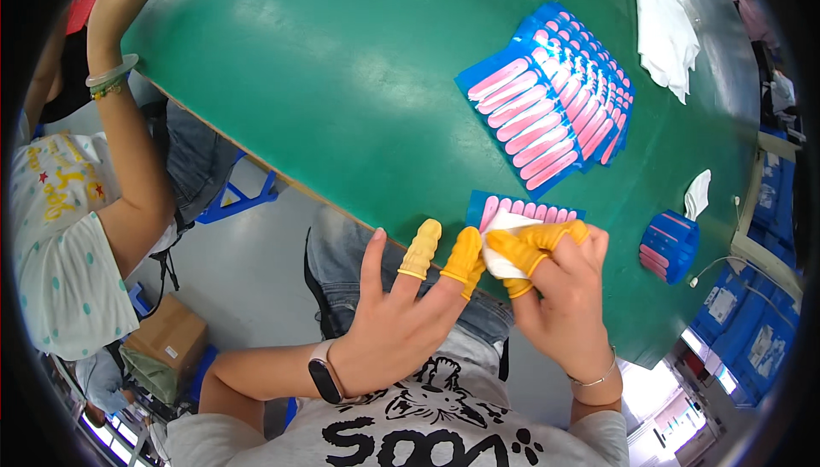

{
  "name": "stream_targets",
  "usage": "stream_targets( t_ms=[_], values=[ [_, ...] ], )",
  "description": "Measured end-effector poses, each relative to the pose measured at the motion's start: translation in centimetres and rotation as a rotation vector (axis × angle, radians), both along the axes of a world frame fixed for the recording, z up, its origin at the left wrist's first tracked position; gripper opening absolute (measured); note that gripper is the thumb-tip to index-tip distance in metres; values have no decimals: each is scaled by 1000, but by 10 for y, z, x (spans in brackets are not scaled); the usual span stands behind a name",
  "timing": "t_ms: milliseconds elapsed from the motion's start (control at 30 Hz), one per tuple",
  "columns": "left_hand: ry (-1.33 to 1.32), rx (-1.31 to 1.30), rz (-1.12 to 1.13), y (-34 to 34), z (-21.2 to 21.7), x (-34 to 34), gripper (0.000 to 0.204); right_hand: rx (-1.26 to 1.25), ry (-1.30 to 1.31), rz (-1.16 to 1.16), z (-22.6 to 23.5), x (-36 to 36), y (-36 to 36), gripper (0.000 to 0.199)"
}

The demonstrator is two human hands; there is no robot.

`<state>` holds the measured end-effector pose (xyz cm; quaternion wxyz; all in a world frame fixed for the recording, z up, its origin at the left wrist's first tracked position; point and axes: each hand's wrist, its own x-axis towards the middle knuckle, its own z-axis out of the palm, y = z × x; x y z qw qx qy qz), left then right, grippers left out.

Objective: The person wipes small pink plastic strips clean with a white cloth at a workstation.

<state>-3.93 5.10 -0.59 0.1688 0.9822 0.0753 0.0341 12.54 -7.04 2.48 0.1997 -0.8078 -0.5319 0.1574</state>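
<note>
Head view, lower edge: a pale shirt point(410, 433) with black print fills the nearest part of the frame, and the wearer's forearms reach up over it. At lower centre the left hand point(384, 330), a dark-faced wristband point(325, 379) at its wrist, has its outer fingers spread; its index finger and thumb, in yellow finger cots, meet the left edge of a white cloth point(506, 221), though whether they pinch anything cannot be told. Right of it, the right hand point(564, 296), also in yellow cots, pinches that cloth over a blue sheet point(540, 209) of pink strips, which lies on the table near its close edge, partly covered.

The table point(342, 83) is smooth green, its edge running diagonally from upper left to lower right. Beyond the hands, a fanned stack of similar sheets point(555, 100) lies right of centre. Farther right are a curled blue sheet point(670, 248), a small white cloth point(698, 195) just above it, and a larger white cloth point(666, 36) at upper right.

Left of the table, a grey floor point(231, 288) carries a blue stool point(235, 202) and a cardboard box point(171, 330), contents not visible. A co-worker point(128, 143) sits at far left. Blue bins point(740, 320) with white labels stand at the right rim, their insides hidden.
</note>
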Motion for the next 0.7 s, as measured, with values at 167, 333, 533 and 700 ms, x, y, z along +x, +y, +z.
stream_targets(
  t_ms=[167, 333, 533, 700],
  values=[
    [-35, -64, -78, 8, 3, 5, 25, -1, -115, -237, -9, 7, -21, 29],
    [-26, -61, -107, 11, 5, 7, 27, 116, -32, -61, -20, -20, -16, 33],
    [-1, -82, -28, 6, 13, 12, 37, 125, -237, -174, -23, 0, -27, 34],
    [-16, -69, -12, 8, 21, 16, 38, 216, -202, -93, -25, -24, -18, 17]
  ],
)
